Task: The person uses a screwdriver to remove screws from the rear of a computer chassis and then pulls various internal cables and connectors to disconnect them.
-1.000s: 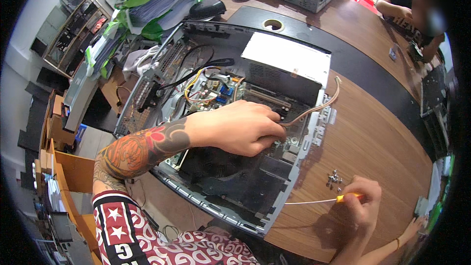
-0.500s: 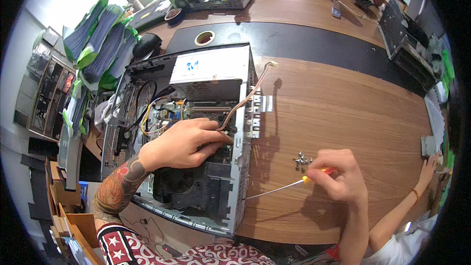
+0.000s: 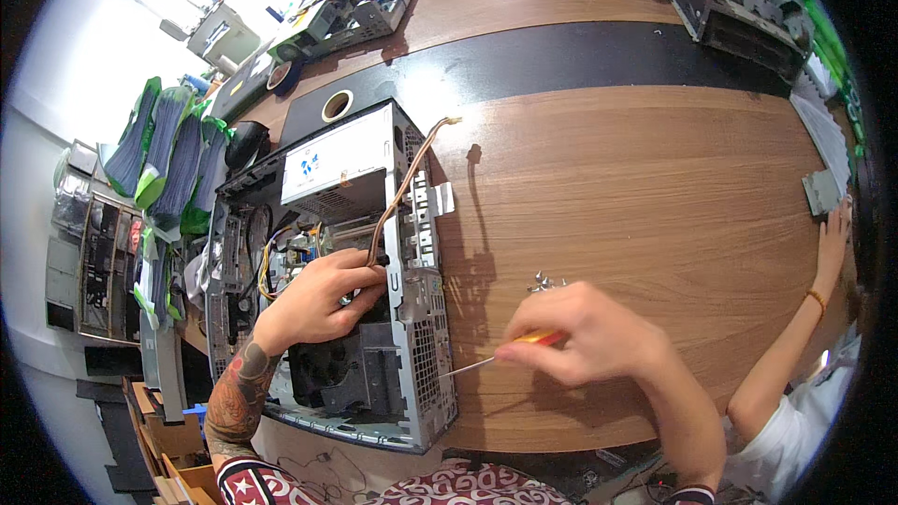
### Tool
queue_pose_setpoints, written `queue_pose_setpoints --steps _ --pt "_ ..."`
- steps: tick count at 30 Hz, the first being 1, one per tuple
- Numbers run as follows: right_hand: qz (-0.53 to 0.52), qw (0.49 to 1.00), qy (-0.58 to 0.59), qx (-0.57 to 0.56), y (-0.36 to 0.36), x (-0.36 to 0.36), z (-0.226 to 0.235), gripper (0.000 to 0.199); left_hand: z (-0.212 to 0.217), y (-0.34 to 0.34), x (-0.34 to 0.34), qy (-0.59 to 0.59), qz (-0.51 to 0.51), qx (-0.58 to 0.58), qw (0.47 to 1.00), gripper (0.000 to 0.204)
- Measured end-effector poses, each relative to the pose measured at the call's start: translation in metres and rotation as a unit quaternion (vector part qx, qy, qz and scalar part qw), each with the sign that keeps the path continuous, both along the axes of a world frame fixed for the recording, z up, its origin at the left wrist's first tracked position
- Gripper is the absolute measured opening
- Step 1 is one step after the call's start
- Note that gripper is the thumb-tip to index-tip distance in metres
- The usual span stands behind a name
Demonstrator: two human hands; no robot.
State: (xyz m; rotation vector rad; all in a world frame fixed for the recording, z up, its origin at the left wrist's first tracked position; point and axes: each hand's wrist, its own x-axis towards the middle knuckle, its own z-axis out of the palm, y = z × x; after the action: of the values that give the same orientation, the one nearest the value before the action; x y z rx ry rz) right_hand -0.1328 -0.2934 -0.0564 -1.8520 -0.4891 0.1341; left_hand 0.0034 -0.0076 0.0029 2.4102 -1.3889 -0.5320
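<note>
An opened desktop computer case lies on its side on the wooden table, its inside facing up. My left hand reaches into it, fingers curled together beside a bundle of brown wires; the fingertips are partly hidden, and what they hold is unclear. My right hand grips the red and yellow handle of a screwdriver. Its thin shaft points left, and the tip meets the perforated side panel of the case. A white-labelled power supply sits at the far end, and a black plastic shroud at the near end.
Several loose screws lie beyond my right hand. A tape roll stands past the case. Further opened computer units rest at the back. Another person's hand is on the table's right edge. Stacked papers stand at left.
The view has shifted, with the case now appearing further left. My right hand has turned and come closer to the case, the screwdriver tip now higher on its side panel. My left hand stays inside.
</note>
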Motion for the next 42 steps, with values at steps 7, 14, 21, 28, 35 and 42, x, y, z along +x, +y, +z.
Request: queue_pose_setpoints --steps 7,14,21,28,35,42 --pt "-0.041 0.998 -0.048 0.032 -0.001 -0.003 -0.004 0.026 0.001 -0.001 -0.001 0.002 0.008 -0.003 1.000 0.017" --pt "-0.082 0.995 -0.044 0.037 -0.024 -0.003 0.004 0.024 0.001 0.000 -0.002 -0.002 0.013 0.008 1.000 0.017" --pt "-0.036 0.997 -0.059 0.022 0.001 -0.001 -0.001 0.027 0.001 0.000 -0.002 -0.002 0.020 0.017 1.000 0.017" --pt "-0.091 0.995 -0.018 0.028 -0.021 -0.002 0.003 0.024 0.002 0.001 -0.002 -0.009 0.015 0.017 1.000 0.018" --pt "-0.034 0.999 -0.016 0.023 -0.009 0.002 0.002 0.026 -0.001 0.000 -0.001 -0.007 0.013 0.005 1.000 0.018" --pt "-0.037 0.999 -0.019 0.024 -0.005 0.001 -0.002 0.025 0.001 0.001 -0.001 -0.004 0.019 0.018 1.000 0.019"
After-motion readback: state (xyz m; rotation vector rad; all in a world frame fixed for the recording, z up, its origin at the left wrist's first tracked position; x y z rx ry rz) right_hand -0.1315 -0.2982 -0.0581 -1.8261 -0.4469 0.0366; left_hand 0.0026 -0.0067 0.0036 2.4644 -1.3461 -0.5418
